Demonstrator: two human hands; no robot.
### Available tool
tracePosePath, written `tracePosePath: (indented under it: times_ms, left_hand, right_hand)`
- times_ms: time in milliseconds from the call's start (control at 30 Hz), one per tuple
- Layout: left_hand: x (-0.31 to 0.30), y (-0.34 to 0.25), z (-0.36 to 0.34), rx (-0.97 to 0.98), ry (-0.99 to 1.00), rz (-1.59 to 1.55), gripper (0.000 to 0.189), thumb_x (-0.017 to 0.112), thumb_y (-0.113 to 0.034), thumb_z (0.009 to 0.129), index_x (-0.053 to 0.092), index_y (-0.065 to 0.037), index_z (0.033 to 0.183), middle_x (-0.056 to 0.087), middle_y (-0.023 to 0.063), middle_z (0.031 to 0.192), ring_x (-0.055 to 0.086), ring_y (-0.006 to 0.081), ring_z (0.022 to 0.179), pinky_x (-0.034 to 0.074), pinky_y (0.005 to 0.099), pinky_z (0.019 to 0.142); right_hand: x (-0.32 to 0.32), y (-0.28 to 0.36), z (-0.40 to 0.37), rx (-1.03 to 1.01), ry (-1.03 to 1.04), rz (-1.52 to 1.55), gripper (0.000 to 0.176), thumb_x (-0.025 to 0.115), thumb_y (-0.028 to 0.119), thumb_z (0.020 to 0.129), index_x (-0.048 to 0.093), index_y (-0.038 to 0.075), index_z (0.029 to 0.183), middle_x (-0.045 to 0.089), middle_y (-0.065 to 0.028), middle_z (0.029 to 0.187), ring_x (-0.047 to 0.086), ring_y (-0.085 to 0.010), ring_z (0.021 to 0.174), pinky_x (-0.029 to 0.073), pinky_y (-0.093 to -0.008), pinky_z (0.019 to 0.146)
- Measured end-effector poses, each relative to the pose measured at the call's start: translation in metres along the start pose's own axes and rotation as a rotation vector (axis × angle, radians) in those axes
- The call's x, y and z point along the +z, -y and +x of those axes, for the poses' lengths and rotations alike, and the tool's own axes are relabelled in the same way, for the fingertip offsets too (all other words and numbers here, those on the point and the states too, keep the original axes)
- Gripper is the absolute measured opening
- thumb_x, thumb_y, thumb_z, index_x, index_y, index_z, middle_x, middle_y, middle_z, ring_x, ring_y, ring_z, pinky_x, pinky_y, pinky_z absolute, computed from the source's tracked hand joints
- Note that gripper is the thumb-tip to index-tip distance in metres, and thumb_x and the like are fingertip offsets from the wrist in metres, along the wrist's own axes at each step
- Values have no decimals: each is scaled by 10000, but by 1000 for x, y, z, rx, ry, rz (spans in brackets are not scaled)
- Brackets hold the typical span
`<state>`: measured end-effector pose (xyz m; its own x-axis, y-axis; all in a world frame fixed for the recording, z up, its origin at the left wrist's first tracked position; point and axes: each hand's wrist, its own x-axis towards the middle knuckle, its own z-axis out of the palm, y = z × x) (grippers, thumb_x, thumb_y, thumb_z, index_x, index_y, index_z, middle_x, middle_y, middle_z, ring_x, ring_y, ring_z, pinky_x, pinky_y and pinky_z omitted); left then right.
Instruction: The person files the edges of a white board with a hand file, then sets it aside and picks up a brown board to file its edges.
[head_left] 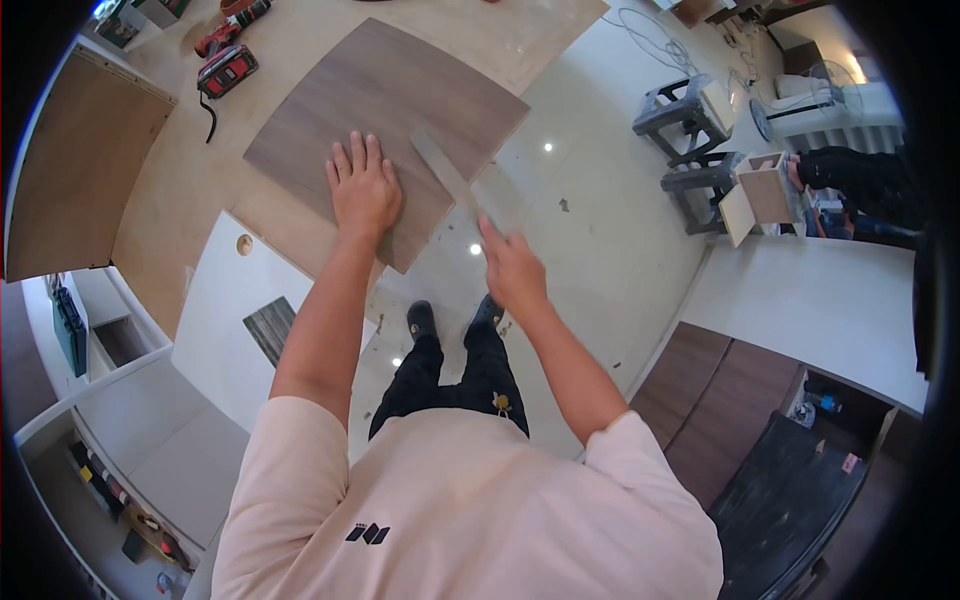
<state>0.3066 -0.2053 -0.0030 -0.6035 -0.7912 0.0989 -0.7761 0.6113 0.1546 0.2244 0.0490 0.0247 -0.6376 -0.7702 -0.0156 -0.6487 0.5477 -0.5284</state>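
A brown wood-grain board point(350, 90) lies on the plywood-coloured worktop, its right edge reaching over the floor side. My left hand point(364, 190) rests flat on the board near its front edge, fingers stretched out. In my right hand point(514, 268) is a long, flat grey metal file point(445, 172), gripped at its near end. The file lies along the board's right edge, its far end over the board's top. Motion blurs the part near my hand, and its handle is hidden by my fingers.
On the worktop point(150, 215) lie a red-black cordless drill point(228, 70) and a white panel point(225, 290) with a round hole. Two step stools point(685, 115) stand at the right. Another person's arm point(845, 175) is beside a small wooden box point(768, 190). Cabinets flank both sides.
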Motion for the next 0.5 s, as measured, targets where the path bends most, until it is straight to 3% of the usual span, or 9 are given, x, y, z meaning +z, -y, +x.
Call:
tracePosePath:
  times_ms: [133,333,500]
  left_hand:
    - [1,-2,-6,-30,-1,-30,555,331,-343,1051,364,-92,1545,297,113,1631,197,386,1515,135,493,1239]
    - [-4,-2,-1,-5,4,-4,549,336,-327,1048,370,-86,1541,293,117,1632,210,392,1510,143,494,1238]
    - [-4,-4,-3,-21,-1,-51,547,352,-314,1043,374,-84,1539,290,116,1634,205,394,1512,142,495,1238]
  right_hand:
    - [4,-7,-43,46,86,6,450,587,232,979,552,301,1423,555,-139,897,628,-370,750,528,-477,677]
    - [12,12,36,-8,14,-34,481,602,212,970,542,306,1438,537,-139,875,621,-362,733,520,-476,660]
    - [5,0,-30,15,84,10,428,584,226,976,573,292,1398,549,-134,891,623,-362,740,518,-481,649]
